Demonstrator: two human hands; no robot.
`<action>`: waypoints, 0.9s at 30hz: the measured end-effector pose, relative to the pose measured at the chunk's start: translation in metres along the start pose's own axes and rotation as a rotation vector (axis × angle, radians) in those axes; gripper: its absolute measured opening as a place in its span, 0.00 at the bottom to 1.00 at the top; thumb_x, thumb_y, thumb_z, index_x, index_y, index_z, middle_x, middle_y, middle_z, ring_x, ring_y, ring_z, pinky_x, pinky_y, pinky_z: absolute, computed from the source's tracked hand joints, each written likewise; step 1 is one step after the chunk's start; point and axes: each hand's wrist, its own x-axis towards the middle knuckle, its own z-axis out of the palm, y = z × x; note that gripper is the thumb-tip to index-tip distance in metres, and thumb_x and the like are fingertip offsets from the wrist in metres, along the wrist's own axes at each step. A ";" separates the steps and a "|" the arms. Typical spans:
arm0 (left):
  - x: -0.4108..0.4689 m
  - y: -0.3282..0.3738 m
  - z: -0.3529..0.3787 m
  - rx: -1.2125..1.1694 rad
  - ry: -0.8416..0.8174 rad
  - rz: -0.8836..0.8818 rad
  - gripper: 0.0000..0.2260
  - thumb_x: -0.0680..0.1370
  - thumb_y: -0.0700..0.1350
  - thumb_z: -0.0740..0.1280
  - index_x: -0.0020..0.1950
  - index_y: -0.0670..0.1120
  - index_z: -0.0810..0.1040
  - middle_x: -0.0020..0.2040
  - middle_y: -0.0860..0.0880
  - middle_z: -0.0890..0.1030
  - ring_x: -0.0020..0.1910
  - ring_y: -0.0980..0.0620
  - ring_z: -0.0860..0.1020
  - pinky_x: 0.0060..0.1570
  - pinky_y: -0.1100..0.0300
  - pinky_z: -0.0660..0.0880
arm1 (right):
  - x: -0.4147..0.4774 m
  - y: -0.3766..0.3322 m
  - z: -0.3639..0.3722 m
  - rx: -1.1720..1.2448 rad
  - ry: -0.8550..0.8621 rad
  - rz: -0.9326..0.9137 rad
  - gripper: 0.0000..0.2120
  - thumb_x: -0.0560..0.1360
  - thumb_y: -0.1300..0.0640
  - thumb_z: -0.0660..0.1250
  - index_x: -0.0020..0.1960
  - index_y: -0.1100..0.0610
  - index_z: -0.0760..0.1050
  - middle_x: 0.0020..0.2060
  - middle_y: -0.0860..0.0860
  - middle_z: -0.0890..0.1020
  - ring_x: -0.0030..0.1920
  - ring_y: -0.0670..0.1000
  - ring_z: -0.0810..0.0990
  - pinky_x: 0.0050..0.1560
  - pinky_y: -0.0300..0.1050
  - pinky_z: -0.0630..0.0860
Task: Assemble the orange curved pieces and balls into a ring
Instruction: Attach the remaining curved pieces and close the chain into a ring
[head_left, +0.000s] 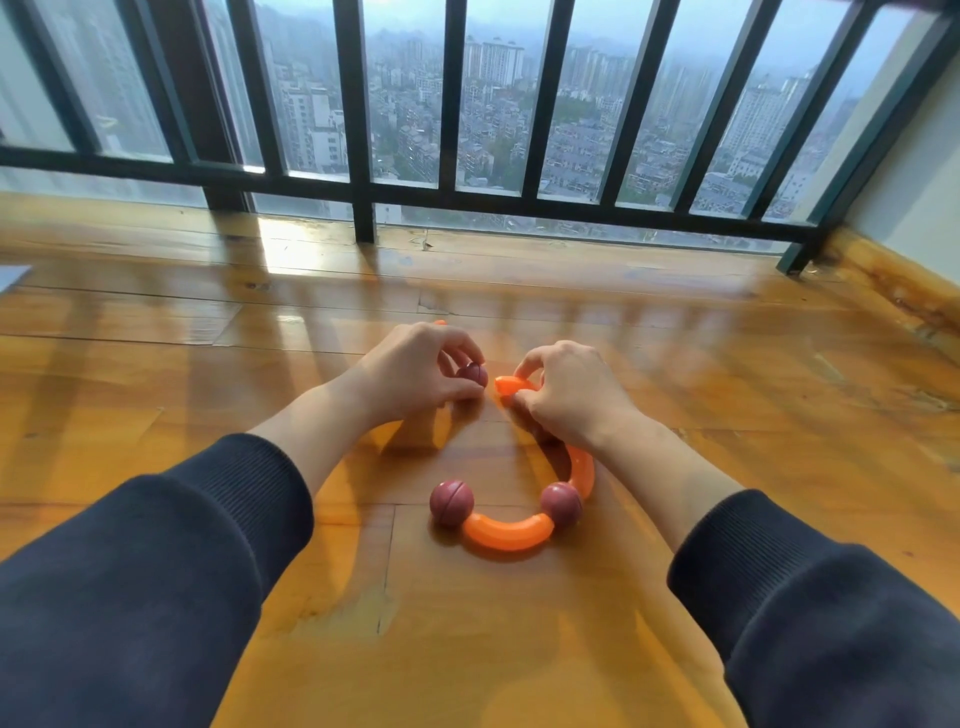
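My left hand (423, 366) pinches a dark red ball (472, 374) between thumb and fingers, just above the wooden floor. A small gap to its right, my right hand (563, 389) grips the free end of an orange curved piece (511, 385). That piece runs under my right palm and reappears as an orange arc (582, 470) joined to a second ball (562, 503). From there another orange curved piece (508, 532) leads left to a third ball (451, 501). An orange tip (440, 322) peeks out behind my left hand.
The wooden floor (675, 364) is glossy, with plank seams. A dark metal railing (363, 187) with glass closes the far side, and a wall (914, 182) rises at the right. A pale flat corner (13, 275) lies at the left edge.
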 end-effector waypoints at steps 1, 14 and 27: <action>0.000 0.000 0.000 -0.003 0.002 -0.002 0.12 0.72 0.52 0.78 0.53 0.54 0.82 0.45 0.57 0.83 0.43 0.62 0.81 0.40 0.69 0.79 | 0.000 0.000 0.000 0.000 -0.005 0.001 0.11 0.71 0.52 0.74 0.52 0.53 0.85 0.49 0.56 0.85 0.49 0.56 0.81 0.53 0.44 0.76; -0.002 0.007 -0.004 -0.050 -0.042 -0.014 0.10 0.74 0.54 0.75 0.53 0.55 0.80 0.44 0.60 0.82 0.44 0.65 0.80 0.38 0.71 0.77 | -0.001 -0.003 0.000 0.029 -0.015 -0.012 0.11 0.72 0.51 0.73 0.54 0.52 0.84 0.48 0.54 0.86 0.50 0.55 0.82 0.49 0.44 0.76; 0.001 -0.020 -0.016 0.322 -0.026 -0.279 0.21 0.83 0.55 0.60 0.77 0.63 0.67 0.74 0.51 0.70 0.71 0.44 0.67 0.68 0.44 0.69 | -0.003 -0.002 -0.002 0.041 -0.029 0.029 0.12 0.72 0.56 0.72 0.55 0.55 0.83 0.48 0.54 0.85 0.48 0.54 0.81 0.46 0.41 0.74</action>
